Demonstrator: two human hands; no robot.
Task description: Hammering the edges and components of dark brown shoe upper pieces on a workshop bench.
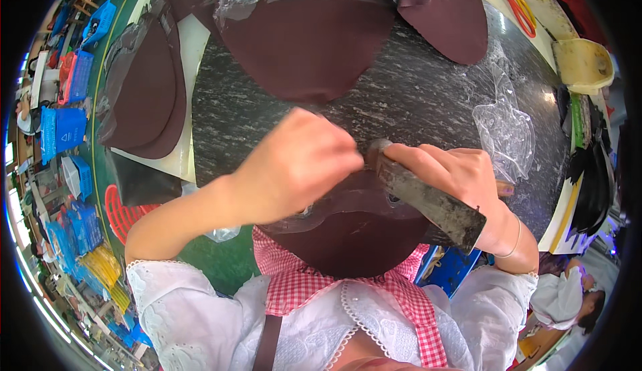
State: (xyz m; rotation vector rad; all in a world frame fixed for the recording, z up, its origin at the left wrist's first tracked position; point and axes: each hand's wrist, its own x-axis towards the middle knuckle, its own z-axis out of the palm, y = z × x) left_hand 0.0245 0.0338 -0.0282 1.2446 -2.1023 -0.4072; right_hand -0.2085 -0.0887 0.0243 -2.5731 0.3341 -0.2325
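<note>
Worktop: A black slab (428,97) streaked with pale, stone-like flecks spreads beneath the person's hands.
Far panel: A smooth, matte maroon sheet (311,43), leather-like in look, tapers to a blunt curve on the slab, wrinkled clear film along its upper part.
Stack: Rounded maroon pieces (144,93) overlap at the left, on a white sheet, their edges curving like petals.
Workpiece: A dark maroon panel (354,244) with a broad, rounded end lies at the near edge of the worktop, directly below both hands, its lower curve in front of the gingham cloth.
Upper right: Another maroon panel (447,20) ends in a tongue-shaped curve.
Left hand: Motion-blurred, the left hand (304,160) is curled into a fist above the workpiece; whether it pinches anything cannot be told.
Plastic: Crumpled, glossy clear film (505,133) lies right of the hands.
Right hand: The right hand (451,173) grasps a flat metal bar.
Bar: Scuffed, grey and straight-edged, the metal bar (431,204) slants over the workpiece.
Wrist: A thin band (516,238) circles the right wrist.
</note>
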